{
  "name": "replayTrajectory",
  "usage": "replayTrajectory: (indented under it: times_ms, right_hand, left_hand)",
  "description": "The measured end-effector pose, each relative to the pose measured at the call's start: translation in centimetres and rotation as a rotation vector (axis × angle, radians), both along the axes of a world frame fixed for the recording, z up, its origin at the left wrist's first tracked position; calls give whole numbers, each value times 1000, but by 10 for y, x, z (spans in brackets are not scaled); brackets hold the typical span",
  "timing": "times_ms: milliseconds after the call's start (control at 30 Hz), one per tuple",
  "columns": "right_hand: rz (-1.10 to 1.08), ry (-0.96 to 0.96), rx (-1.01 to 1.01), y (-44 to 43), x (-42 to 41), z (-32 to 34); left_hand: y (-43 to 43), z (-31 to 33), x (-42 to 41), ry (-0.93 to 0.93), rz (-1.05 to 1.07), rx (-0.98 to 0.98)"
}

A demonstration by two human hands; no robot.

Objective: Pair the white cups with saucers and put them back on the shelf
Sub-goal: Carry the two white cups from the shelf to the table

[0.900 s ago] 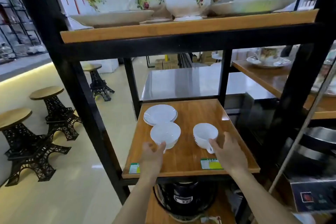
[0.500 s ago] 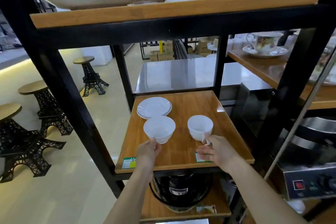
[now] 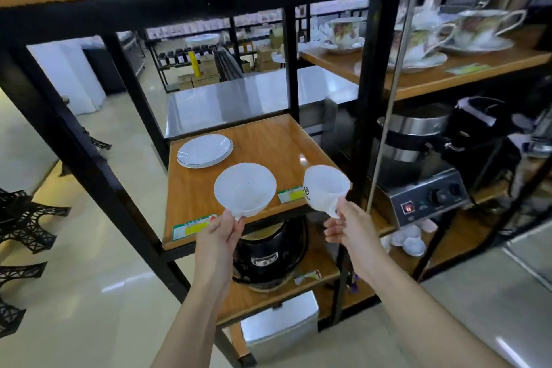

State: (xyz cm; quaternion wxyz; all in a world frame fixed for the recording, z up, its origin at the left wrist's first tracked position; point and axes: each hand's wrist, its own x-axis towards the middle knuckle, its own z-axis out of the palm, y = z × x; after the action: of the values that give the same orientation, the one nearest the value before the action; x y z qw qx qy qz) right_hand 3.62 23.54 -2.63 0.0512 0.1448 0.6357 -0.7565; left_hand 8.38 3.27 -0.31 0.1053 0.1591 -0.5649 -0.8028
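Observation:
My left hand (image 3: 219,233) grips the handle of a white cup (image 3: 245,188), held in the air over the front edge of the wooden shelf (image 3: 268,146). My right hand (image 3: 343,224) holds a second white cup (image 3: 324,187) by its handle, lifted off the shelf's front right corner and tilted to the left. A short stack of white saucers (image 3: 204,150) lies at the shelf's back left, apart from both cups.
Black metal posts (image 3: 369,98) frame the shelf. A black cooker (image 3: 268,251) sits on the shelf below. Flowered cups and saucers (image 3: 343,33) stand on the right-hand shelf, with appliances (image 3: 424,191) under them. Black tower-shaped stools (image 3: 21,218) stand left.
Both hands closed on the cup handles and lifted the two cups off the shelf toward me. The view tilted down and shifted right.

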Motion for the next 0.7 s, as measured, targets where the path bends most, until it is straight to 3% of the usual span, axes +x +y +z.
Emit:
replayTrajectory:
  times_ms: [167, 433, 700]
  right_hand:
    - [-197, -31, -60, 65, 53, 4]
    - [-562, -29, 27, 217, 150, 17]
    - [-886, -77, 64, 397, 273, -1]
  left_hand:
    - [60, -6, 18, -31, -163, -111]
    - [221, -23, 35, -134, -495, 21]
    - [430, -24, 89, -122, -799, 127]
